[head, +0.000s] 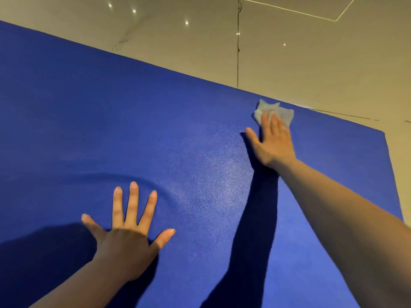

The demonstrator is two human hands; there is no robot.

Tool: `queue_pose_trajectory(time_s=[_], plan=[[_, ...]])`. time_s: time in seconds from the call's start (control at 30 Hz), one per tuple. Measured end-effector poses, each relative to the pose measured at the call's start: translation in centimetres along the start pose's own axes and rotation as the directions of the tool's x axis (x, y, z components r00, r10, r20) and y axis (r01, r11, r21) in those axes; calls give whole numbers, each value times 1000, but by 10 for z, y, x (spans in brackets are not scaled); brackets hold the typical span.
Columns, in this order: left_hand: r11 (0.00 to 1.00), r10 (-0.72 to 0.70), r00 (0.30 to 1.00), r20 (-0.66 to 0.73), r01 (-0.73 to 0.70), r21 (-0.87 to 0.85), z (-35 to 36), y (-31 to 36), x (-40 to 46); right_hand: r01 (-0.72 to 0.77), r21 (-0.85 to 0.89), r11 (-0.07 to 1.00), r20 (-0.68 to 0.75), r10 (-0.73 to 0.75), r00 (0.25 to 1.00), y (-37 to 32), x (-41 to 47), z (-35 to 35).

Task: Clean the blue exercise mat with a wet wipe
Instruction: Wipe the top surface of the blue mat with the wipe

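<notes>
The blue exercise mat (133, 112) fills most of the view and lies flat on the floor. A crumpled pale wet wipe (265, 108) lies near the mat's far edge, towards its right corner. My right hand (272, 141) presses flat on the wipe with straight fingers, and the fingertips cover its near part. My left hand (129, 232) rests flat on the mat at the lower left, fingers spread wide. A curved dent shows in the mat just beyond its fingertips.
Glossy beige floor tiles (300, 52) lie beyond the mat's far edge and along its right side. A dark grout line (238, 52) runs away from the mat. Ceiling lights reflect as bright spots on the tiles.
</notes>
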State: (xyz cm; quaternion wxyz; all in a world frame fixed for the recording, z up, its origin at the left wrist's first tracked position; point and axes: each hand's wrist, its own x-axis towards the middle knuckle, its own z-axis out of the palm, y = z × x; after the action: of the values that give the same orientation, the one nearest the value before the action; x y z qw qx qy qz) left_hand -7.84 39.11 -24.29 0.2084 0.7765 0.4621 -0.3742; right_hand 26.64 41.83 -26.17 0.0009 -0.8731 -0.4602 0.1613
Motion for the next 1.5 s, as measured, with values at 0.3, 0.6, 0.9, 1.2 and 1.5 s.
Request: queue_pose_trajectory(time_s=[0.3,0.6,0.9,1.2,1.5], plan=[[998,-48,945,-323,33,-52,24,-6,15,229,124,965,21,-233,972,-115,9,12],[980,100,894,-438,-164,-110,35,-9,18,-22,142,990,-34,27,999,-17,44,-16],[980,75,901,-428,-146,-136,34,-10,17,303,327,895,38,-332,942,-140,49,-2],[980,91,889,-449,-161,-120,37,-9,18,-88,178,980,-11,92,996,-31,64,-18],[982,109,953,-284,-148,-120,28,-8,14,225,392,892,-131,-187,973,-127,10,16]])
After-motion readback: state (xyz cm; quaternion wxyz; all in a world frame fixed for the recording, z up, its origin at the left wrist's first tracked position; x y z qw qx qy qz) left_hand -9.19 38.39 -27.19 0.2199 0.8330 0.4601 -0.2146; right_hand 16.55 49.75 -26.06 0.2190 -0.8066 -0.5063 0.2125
